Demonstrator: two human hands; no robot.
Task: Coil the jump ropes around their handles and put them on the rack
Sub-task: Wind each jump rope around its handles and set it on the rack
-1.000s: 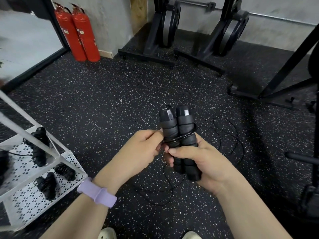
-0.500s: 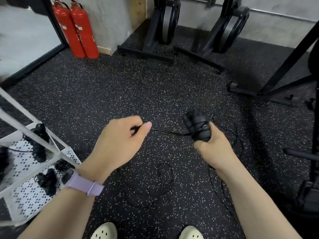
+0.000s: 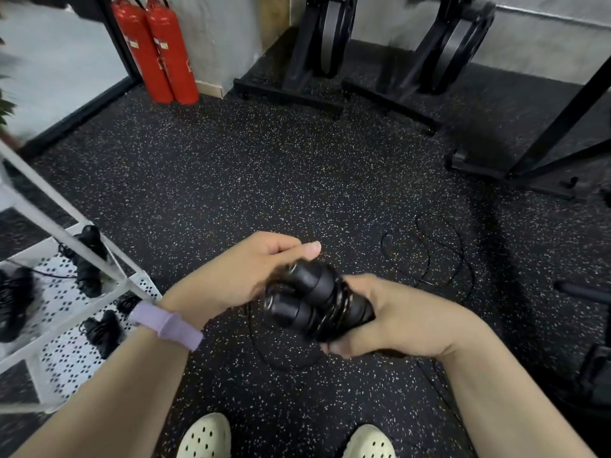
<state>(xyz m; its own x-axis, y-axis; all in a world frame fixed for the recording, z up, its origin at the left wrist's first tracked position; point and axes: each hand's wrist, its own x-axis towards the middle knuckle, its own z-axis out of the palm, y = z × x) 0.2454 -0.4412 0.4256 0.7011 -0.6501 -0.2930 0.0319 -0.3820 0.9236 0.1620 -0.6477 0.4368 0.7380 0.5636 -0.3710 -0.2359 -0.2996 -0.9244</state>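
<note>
Centre of frame, slightly low: two black foam jump-rope handles (image 3: 307, 302) lie side by side, ends pointing toward lower left, w/ several turns of thin black cord wound round them near the right end. Right hand (image 3: 393, 320) grips the handles from the right, fingers curled under and thumb on top. Left hand (image 3: 251, 276) sits just above-left of the handles, fingers curled w/ thumb out over the forefinger; looks like it pinches the cord, but blur hides the contact, can't tell for sure. Lilac watch strap (image 3: 165, 323) on the left wrist. Loose black cord (image 3: 429, 256) trails in loops on the black speckled rubber floor (image 3: 248, 180), right of centre, & another loop shows under the hands. Left edge of frame: white perforated metal rack (image 3: 66, 325) w/ several coiled black jump ropes (image 3: 89, 259) already on its shelves. Upper left: two red fire extinguishers (image 3: 158, 51) against the wall. Top centre & upper right: black plate stands (image 3: 324, 44) w/ weight plates. Bottom of frame: pair of cream perforated clogs (image 3: 205, 438).
</note>
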